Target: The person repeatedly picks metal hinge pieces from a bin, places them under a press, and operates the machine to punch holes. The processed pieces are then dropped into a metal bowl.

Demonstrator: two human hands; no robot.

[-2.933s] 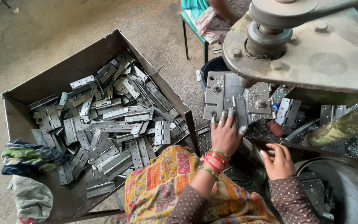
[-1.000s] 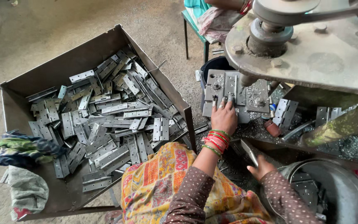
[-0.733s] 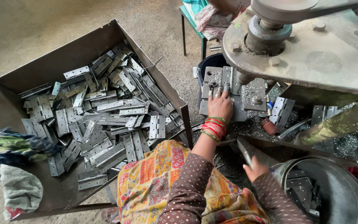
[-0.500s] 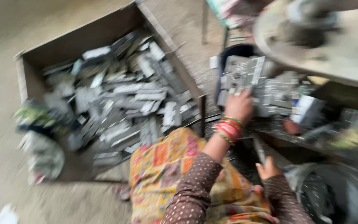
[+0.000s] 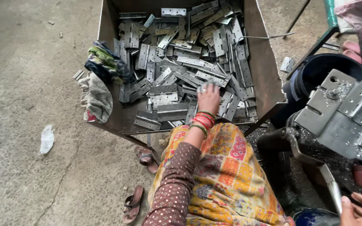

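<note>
My left hand (image 5: 208, 99), with red and green bangles at the wrist, reaches into a brown metal box (image 5: 269, 79) heaped with grey hinge plates (image 5: 181, 54). Its fingers curl down over one hinge plate at the near side of the heap. My right hand (image 5: 361, 211) shows only partly at the bottom right corner. It grips the end of a flat metal bar (image 5: 329, 184) that slants down from a black roller. A patterned orange cloth (image 5: 227, 175) covers my lap between the two hands.
Grey steel plates of a press machine (image 5: 340, 113) with metal shavings sit at the right, a black bucket (image 5: 315, 71) behind them. Crumpled rags (image 5: 99, 79) hang over the box's left rim. Sandals (image 5: 133, 203) lie on the concrete floor. A green stool leg (image 5: 327, 29) stands at the upper right.
My left hand left the stack of plates by the press and swung left into the box of hinges. The view turned left and down. My right hand stays low at the right.
</note>
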